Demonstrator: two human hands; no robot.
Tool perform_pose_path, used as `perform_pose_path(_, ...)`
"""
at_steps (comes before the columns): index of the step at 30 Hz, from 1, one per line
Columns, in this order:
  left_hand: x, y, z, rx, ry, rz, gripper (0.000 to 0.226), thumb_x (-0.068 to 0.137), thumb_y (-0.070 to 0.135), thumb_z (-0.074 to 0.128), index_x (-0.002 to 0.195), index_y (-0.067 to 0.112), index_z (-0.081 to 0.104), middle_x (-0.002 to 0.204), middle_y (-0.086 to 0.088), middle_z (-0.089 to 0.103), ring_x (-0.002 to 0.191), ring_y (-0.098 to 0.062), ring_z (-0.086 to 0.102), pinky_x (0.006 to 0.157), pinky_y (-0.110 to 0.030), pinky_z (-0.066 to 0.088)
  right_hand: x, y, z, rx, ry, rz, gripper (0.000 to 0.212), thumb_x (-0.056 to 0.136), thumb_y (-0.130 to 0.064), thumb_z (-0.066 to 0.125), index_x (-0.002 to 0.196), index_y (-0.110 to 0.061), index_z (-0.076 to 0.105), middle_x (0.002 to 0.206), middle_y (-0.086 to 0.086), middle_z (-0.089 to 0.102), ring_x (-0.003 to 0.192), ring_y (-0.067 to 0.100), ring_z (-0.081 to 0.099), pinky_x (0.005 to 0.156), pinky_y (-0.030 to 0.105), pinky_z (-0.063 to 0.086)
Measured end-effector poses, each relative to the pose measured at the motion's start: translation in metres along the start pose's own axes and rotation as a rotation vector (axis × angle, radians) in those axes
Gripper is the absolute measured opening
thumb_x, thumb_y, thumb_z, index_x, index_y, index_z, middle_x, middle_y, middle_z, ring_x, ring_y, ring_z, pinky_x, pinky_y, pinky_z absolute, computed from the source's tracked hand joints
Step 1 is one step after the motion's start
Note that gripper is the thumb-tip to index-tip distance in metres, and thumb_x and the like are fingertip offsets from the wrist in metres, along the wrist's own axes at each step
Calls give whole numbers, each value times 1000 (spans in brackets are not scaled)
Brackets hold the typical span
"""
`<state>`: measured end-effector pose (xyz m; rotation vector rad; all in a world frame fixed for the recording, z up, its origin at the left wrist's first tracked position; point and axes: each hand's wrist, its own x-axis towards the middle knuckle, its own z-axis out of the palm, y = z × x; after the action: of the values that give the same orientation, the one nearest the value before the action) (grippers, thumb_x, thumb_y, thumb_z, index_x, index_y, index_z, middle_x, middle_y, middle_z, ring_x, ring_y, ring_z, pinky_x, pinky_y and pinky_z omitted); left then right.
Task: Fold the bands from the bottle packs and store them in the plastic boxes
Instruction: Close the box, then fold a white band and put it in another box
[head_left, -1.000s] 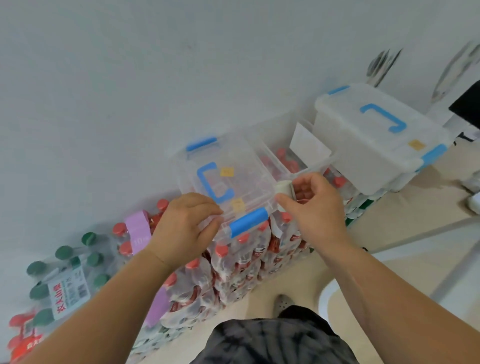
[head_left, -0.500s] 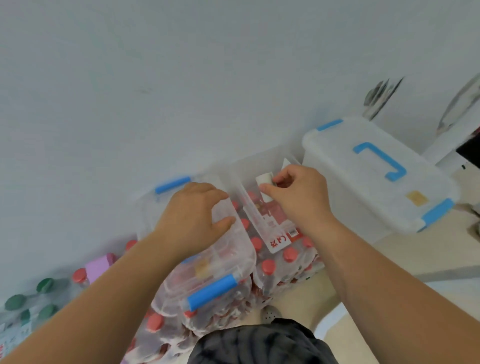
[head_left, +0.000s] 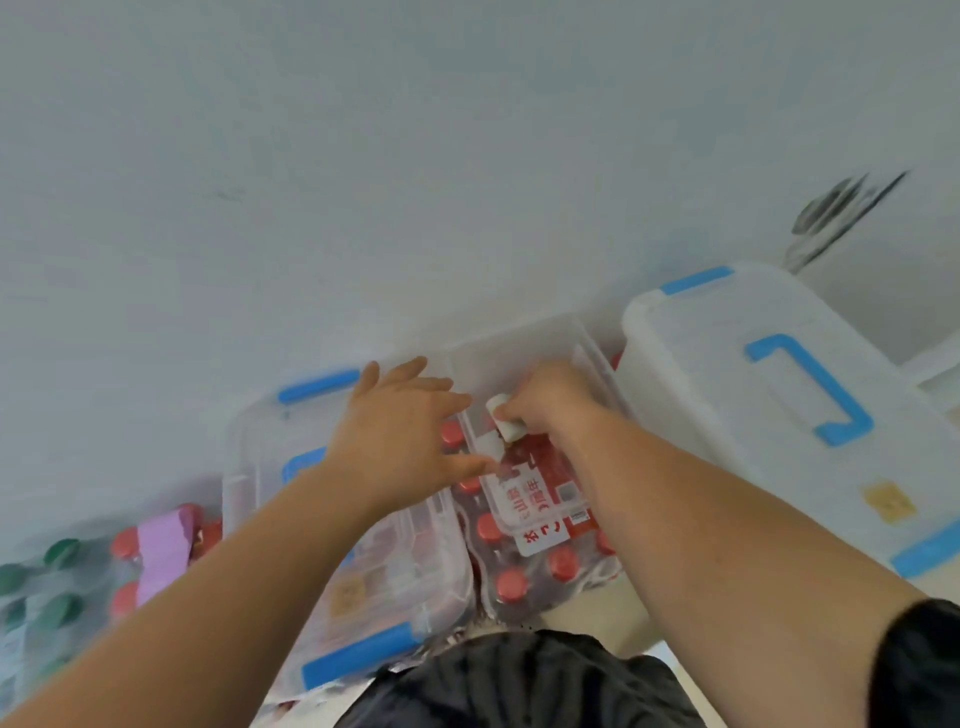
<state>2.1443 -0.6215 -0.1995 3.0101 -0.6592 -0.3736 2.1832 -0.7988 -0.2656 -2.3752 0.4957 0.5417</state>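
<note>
A folded white band (head_left: 508, 427) is pinched by the right hand (head_left: 551, 401) over the open plastic box (head_left: 519, 332); the left hand (head_left: 400, 436) is spread flat. Judged light and soft, it is best held across its fold.

Both forearms are bare all the way down to the wrists, and the left hand (head_left: 400, 431) and right hand (head_left: 550, 400) are bare as well. A short black sleeve (head_left: 922, 670) sits high on the right arm, its hem curving across the arm in a clean dark edge. Below the arms, in front of the body, the person wears a dark garment (head_left: 519, 680) of black cloth streaked with paler grey, lying in soft wrinkles and folds.
</note>
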Motion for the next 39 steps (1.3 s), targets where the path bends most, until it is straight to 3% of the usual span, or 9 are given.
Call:
perform_pose_path(4,1,-5,1,-64,-21,0,89,66,84,58,144,44,42,155,13,40,152,-17,15,122,-58,6,11,0,13,-2,16,5,31,76,-39,83,85,-12,72,85,5,73,74,22,68,69,30,56)
perform_pose_path(10,1,-6,7,-111,11,-11,89,64,82,63,143,43,45,154,13,41,151,-16,17,121,-58,8,10,1,20,10,-85,-69,21,82,-24,79,100,-14,76,94,9,76,86,27,73,84,43,61)
perform_pose_path(18,-1,-9,11,-130,27,-3,88,65,84,59,142,44,45,154,14,41,151,-15,16,121,-59,8,8,2,23,133,39,-53,13,80,-21,82,88,-18,72,90,4,74,80,22,71,79,41,61)
perform_pose_path(23,1,-9,9,-141,16,-15,88,64,83,60,141,44,46,153,14,42,151,-14,17,121,-58,8,11,-1,28,160,17,-66,16,76,-26,85,80,-25,69,80,-1,73,75,23,72,75,43,63)
perform_pose_path(26,1,-9,8,-136,14,-14,88,63,83,61,140,43,48,152,14,43,151,-15,17,122,-58,7,12,-1,24,191,-22,-69,17,78,-23,84,77,-28,67,87,0,74,83,23,72,81,44,61)
perform_pose_path(30,1,-8,6,-114,5,-13,88,64,84,60,141,43,47,153,14,42,151,-15,16,122,-58,6,13,4,16,224,-57,-35,10,82,-15,79,90,-19,75,97,7,76,92,26,72,87,45,60)
perform_pose_path(35,1,-5,5,-69,-7,-7,88,66,83,59,143,43,45,154,14,40,151,-16,16,122,-59,5,16,8,14,265,-105,41,16,82,-5,72,97,-8,76,95,13,74,91,29,72,86,47,61)
perform_pose_path(39,-1,-3,3,-47,0,-11,87,68,83,58,144,42,44,155,13,40,151,-17,16,122,-59,5,14,8,7,338,-149,43,24,86,-4,64,108,-7,73,110,17,73,100,34,72,85,48,62)
